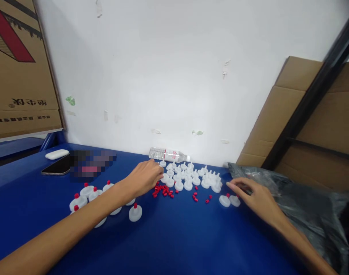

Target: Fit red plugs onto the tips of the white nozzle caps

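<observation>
My left hand [146, 176] reaches to the left edge of a cluster of white nozzle caps [188, 185], round discs with thin spouts. Its fingers are closed together by one of these caps; whatever they hold is hidden. Small red tip covers [164, 190] lie loose just beside those fingers. Over at the right, my right hand [256, 196] hovers by two white caps [224, 201] with red tips, thumb and forefinger curved with a gap and nothing visible between them. More red-tipped white caps [135, 213] stand at the left, partly behind my left forearm.
A clear plastic bottle [171, 155] lies against the wall behind the caps. At the left are a phone [55, 166], a white case [57, 154] and a blurred-out item. Grey plastic sheeting [309, 214] covers the right side, near cardboard [280, 110]. A large carton [20, 84] stands far left.
</observation>
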Demonstrator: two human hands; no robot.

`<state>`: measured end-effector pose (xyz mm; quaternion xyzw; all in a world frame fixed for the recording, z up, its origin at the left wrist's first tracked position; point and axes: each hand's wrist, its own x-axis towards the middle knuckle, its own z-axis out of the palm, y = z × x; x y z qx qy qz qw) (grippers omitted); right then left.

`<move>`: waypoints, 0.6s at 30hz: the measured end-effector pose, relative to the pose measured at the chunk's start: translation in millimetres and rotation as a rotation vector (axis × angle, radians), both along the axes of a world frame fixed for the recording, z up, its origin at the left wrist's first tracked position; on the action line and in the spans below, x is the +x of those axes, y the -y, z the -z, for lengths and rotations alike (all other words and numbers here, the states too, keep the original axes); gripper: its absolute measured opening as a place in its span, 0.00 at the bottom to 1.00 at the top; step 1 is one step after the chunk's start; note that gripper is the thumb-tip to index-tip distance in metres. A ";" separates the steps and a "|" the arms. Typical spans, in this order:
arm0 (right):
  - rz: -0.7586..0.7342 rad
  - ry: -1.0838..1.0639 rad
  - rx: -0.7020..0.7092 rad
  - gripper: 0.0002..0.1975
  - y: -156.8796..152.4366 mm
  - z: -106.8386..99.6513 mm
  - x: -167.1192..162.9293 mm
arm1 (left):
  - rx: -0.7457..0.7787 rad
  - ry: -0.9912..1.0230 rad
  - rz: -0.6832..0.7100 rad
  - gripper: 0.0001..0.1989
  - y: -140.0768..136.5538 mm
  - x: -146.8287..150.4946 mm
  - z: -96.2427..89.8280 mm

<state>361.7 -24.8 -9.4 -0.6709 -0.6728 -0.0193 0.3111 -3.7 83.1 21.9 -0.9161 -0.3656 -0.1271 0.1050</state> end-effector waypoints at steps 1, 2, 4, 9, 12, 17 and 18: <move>-0.025 0.074 0.055 0.18 1.5 -1.9 -4.9 | 0.013 0.036 0.000 0.11 2.3 0.0 -2.0; -0.071 0.150 0.091 0.16 2.7 -3.0 -10.3 | 0.037 0.074 0.007 0.11 5.5 0.1 -4.2; -0.179 0.287 0.103 0.14 3.7 -2.8 -22.2 | 0.088 0.133 0.051 0.12 14.2 0.7 -8.6; -0.286 0.452 0.086 0.10 -3.6 5.4 -44.5 | 0.050 0.077 0.220 0.11 40.5 7.7 -12.1; -0.301 0.480 0.091 0.09 -8.4 9.9 -47.4 | 0.017 0.018 0.260 0.10 50.4 12.9 -6.2; -0.332 0.387 0.075 0.08 -6.4 5.6 -47.4 | 0.003 -0.003 0.271 0.11 54.7 17.8 9.6; -0.317 0.340 0.075 0.09 -5.4 2.0 -49.3 | -0.004 -0.003 0.274 0.13 54.5 18.4 12.3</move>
